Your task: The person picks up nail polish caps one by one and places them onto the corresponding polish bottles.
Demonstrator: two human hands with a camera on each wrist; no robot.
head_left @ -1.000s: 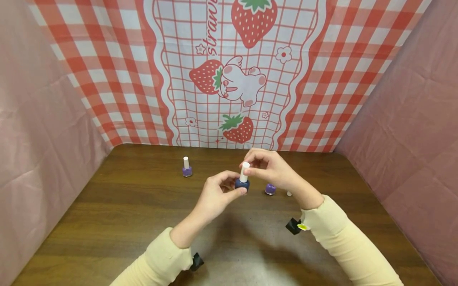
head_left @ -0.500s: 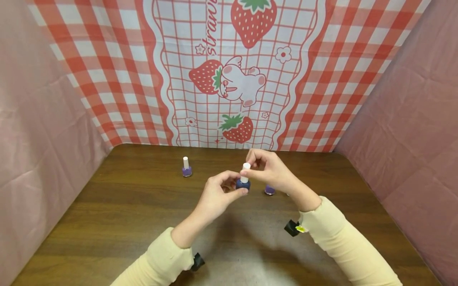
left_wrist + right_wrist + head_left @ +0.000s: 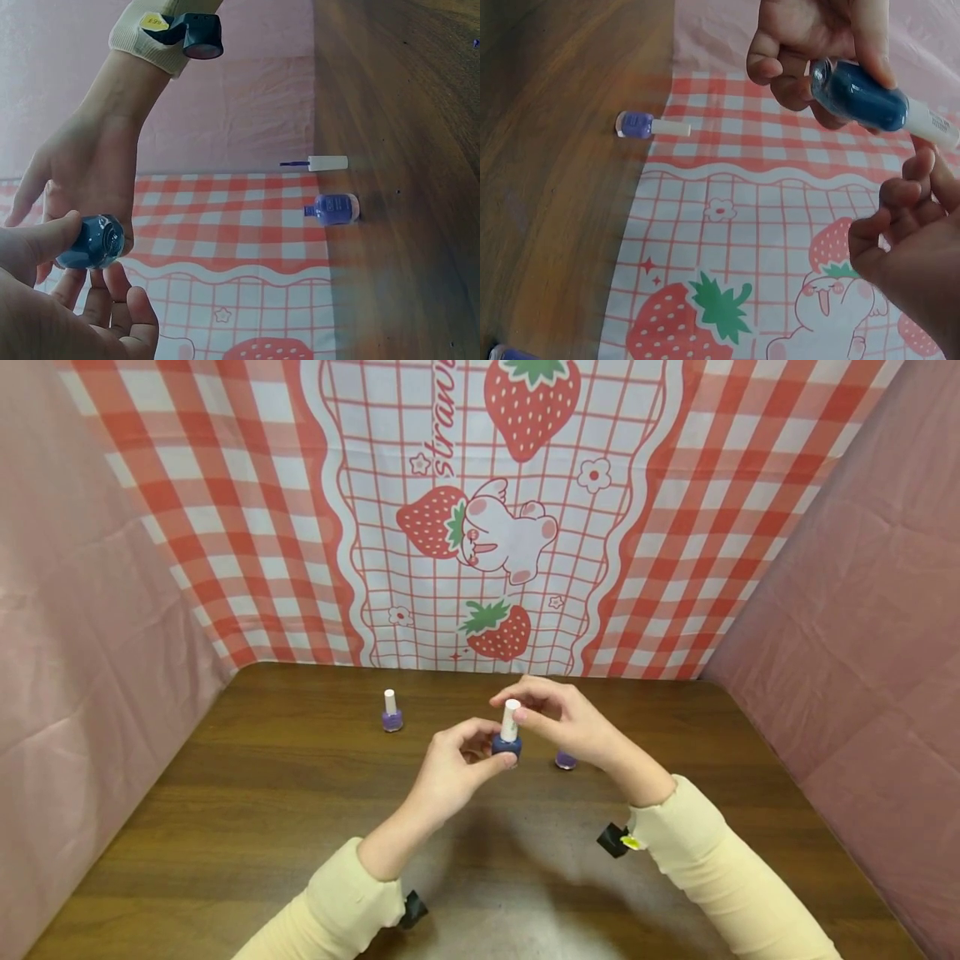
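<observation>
My left hand (image 3: 457, 768) grips a dark blue nail polish bottle (image 3: 507, 746) by its glass body, thumb in front and fingers behind. The bottle is held upright above the table, its white cap (image 3: 510, 722) on top. At that cap is my right hand (image 3: 566, 718), with the thumb against its near right side and the index finger reaching behind and past it. The right wrist view shows the blue glass (image 3: 866, 97) in the left fingers and the right fingers at the printed cap (image 3: 932, 126). Seen from the left wrist, the bottle's base (image 3: 112, 238) faces the camera.
On the brown wooden table (image 3: 300, 827), a capped purple nail polish bottle (image 3: 392, 720) stands back left. An uncapped purple bottle (image 3: 334, 210) stands behind the right hand, near its white brush cap (image 3: 328, 163). A strawberry-print cloth (image 3: 480, 635) hangs behind the table.
My right thumb and index finger shift around the white cap, the index finger now extending farther left. The brush cap on the table slips from head view behind my right forearm. The left hand stays nearly still.
</observation>
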